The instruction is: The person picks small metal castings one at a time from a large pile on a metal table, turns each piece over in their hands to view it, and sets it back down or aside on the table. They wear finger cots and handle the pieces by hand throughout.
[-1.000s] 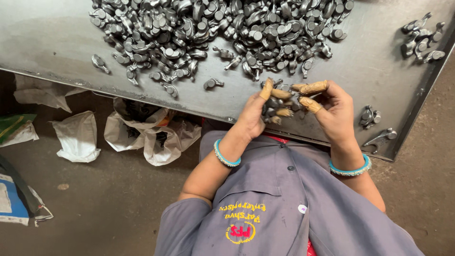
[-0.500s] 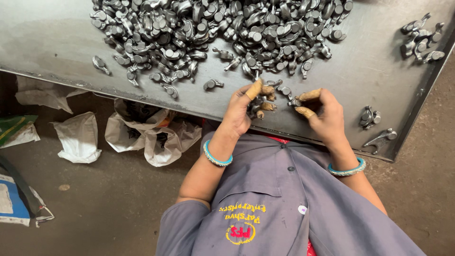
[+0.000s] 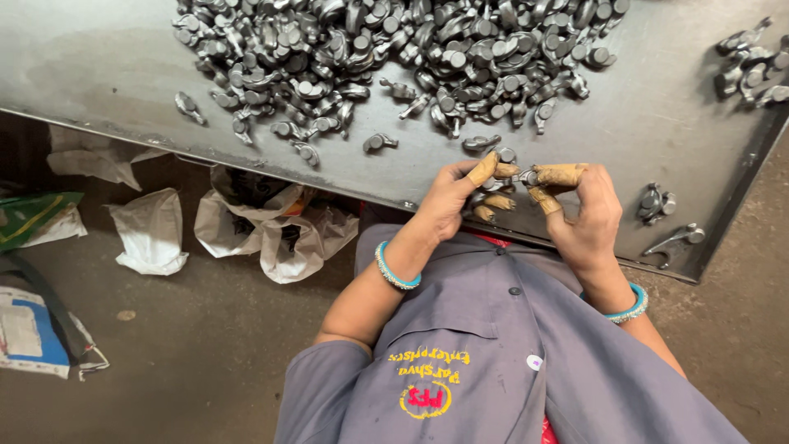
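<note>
Over steel table: taped fingertips pinch grey forged part.

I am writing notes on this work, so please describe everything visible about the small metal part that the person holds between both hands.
The small metal part is dull grey, like cast or forged steel, and mostly hidden, so its full shape cannot be told. It is pinched between the fingertips of the left hand and the right hand, which wear tan finger covers. It sits just above the near edge of the grey metal table, apart from the large pile of similar parts.
</note>
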{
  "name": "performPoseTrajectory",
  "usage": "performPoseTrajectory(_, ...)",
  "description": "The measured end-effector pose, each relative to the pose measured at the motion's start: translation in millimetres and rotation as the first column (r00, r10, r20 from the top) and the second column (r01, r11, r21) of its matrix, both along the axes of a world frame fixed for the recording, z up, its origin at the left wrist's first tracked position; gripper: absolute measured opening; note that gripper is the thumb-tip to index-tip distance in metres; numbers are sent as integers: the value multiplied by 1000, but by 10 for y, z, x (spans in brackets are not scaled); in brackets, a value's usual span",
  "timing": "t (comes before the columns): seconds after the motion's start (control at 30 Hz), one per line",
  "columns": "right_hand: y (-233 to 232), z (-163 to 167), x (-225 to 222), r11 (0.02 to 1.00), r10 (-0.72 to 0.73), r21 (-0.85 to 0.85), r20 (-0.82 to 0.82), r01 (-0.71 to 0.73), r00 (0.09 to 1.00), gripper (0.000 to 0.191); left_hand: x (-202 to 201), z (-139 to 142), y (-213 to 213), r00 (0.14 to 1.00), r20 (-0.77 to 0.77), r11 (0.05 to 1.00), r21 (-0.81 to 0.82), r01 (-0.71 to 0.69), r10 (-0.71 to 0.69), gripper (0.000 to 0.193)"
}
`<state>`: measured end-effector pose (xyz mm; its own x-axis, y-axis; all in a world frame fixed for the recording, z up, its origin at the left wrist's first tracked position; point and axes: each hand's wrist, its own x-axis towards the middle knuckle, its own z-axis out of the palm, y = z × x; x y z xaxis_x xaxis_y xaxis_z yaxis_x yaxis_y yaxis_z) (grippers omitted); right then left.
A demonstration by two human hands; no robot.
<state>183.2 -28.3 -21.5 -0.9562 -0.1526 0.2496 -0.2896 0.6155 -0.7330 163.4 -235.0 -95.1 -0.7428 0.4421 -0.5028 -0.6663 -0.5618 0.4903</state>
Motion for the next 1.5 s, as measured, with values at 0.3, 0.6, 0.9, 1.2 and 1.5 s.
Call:
performPoseTrajectory(0.3, -92, 89, -6, 971, 89, 238, -219, -35, 972, 36, 47, -128, 84, 993, 59, 990, 90, -105, 100, 33)
performPoseTrajectory(0.6, -65, 69, 2, 976, 60, -211, 50, -49, 997, 43, 57, -86, 107, 992, -60, 993, -47, -110, 107, 21)
performPoseTrajectory(0.9, 30, -227, -56, 820, 165, -572, 289, 32, 943, 33, 12, -159, 98, 983, 29, 983, 32, -182, 181, 17)
performPoseTrajectory(1.2, 174, -356, -137, 572, 289, -801, 396, 174, 872, 27, 26, -169, 93, 997, -32, 994, -86, -73, 71, 19)
performPoseTrajectory(1.5, 211, -391, -134, 535, 314, -818, 426, 212, 849, 27, 22, -196, 104, 999, 42, 997, -71, -30, 33, 38)
